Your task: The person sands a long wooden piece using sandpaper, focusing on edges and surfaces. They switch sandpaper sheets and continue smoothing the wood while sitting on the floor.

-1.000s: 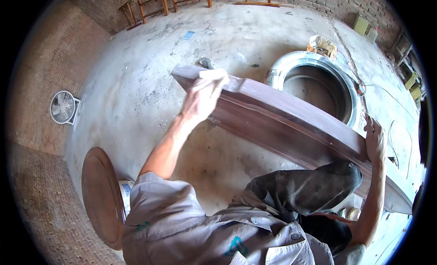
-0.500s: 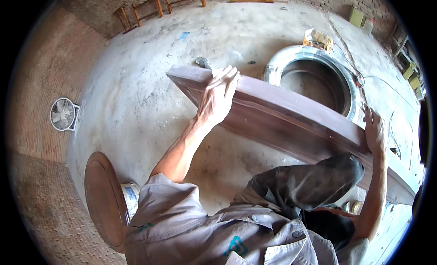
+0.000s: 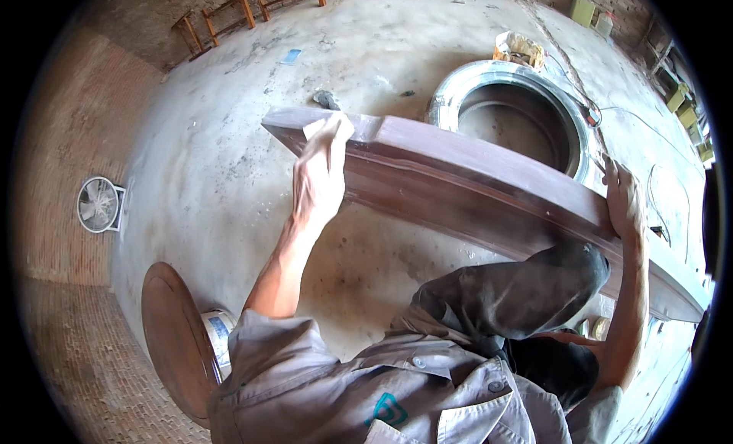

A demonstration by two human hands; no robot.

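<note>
One long brown wooden panel (image 3: 489,165) lies aslant in front of the person, with its right part by the raised knee (image 3: 534,295). In the view it sits a little more to the left than half a second ago, but the floor things shift also, so I cannot tell if the panel itself moves. Beyond the panel there is a big tyre-like ring (image 3: 496,75), its lower part hidden behind it. A round brown board (image 3: 172,345) stands well apart from the panel, to the left and closer to the person, and a white fan (image 3: 99,205) is farther to the left.

The right hand (image 3: 626,200) remains at the same place near the panel's right end; its fingers are slightly bent and near each other, and I cannot tell how firmly they grip. The left hand (image 3: 321,177) has moved toward the panel's left end, so the notch in the upper edge, which it covered before, now shows. Its fingers are blurred but look pressed together, folded over a pale sheet (image 3: 311,128), which lies against the panel's upper edge and shows more than before.
</note>
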